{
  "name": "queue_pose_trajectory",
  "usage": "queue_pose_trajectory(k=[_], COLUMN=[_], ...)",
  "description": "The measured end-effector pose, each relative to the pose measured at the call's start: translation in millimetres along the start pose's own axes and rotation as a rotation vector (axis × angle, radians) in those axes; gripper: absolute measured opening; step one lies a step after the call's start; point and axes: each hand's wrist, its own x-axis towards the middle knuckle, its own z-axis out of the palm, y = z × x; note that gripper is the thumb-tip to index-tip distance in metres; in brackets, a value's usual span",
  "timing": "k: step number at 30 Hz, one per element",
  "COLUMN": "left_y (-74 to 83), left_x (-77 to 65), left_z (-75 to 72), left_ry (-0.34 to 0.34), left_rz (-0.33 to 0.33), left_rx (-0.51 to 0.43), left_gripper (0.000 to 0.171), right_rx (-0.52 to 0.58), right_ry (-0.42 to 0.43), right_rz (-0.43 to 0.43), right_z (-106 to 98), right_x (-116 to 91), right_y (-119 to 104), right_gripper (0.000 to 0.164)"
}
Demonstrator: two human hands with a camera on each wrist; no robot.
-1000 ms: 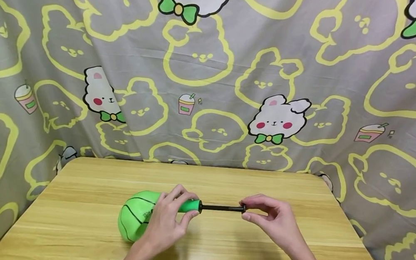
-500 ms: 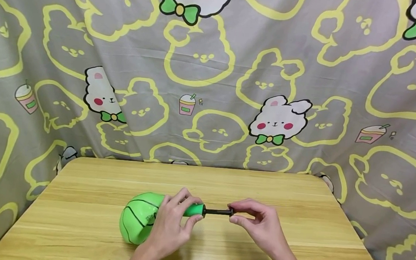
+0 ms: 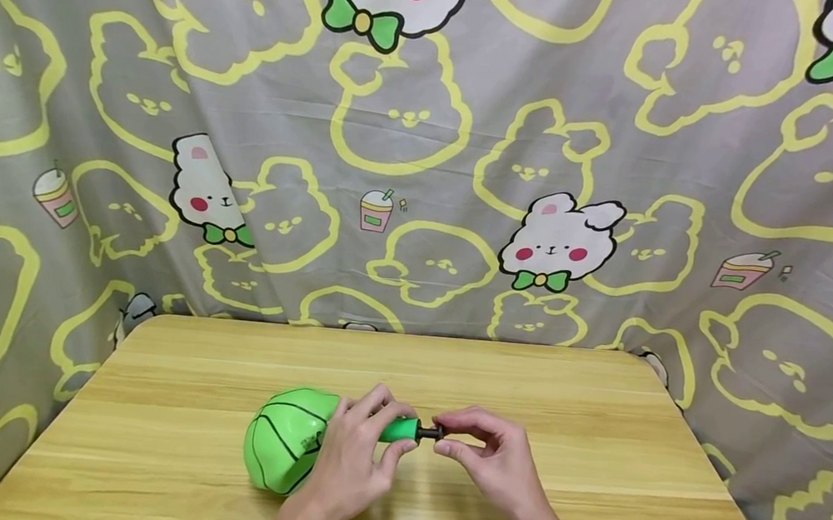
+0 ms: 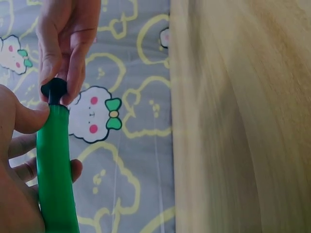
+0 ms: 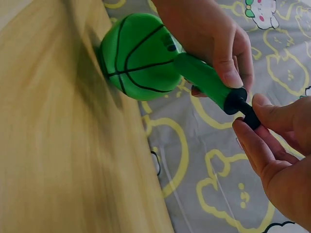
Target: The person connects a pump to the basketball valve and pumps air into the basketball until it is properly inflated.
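A green ball with black lines (image 3: 286,440), dented on its near side in the head view, sits on the table at the left. My left hand (image 3: 352,455) grips the green barrel of a hand pump (image 4: 56,165), which points at the ball. Only a short piece of the black rod shows between barrel and handle. My right hand (image 3: 491,460) pinches the black handle (image 5: 251,119) between thumb and fingers. In the right wrist view the pump's far end (image 5: 182,63) meets the ball's side; the nozzle is hidden.
The wooden table (image 3: 598,411) carries the ball and lies under both hands. A grey curtain (image 3: 427,152) with yellow outlines and white rabbit figures hangs behind the table and along both sides.
My right hand has moved left, pushing the handle in so the exposed rod has gone from long to short. My left hand, the pump barrel and the ball have shifted slightly right and nearer.
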Motion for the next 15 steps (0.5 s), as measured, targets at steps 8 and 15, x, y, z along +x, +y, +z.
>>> queue_pose_trajectory(k=[8, 15], left_y=[-1.5, -4.7], left_x=[-0.3, 0.7], left_z=[-0.2, -2.8], left_ry=[-0.025, -0.020], left_rz=[-0.009, -0.011], left_rx=[0.008, -0.022], left_gripper=[0.024, 0.024], right_rx=[-0.005, 0.031], right_ry=[-0.001, -0.041], right_rz=[0.028, 0.027], right_z=[1.5, -3.0], right_x=[-0.7, 0.2], right_y=[1.4, -2.9], right_gripper=[0.026, 0.025])
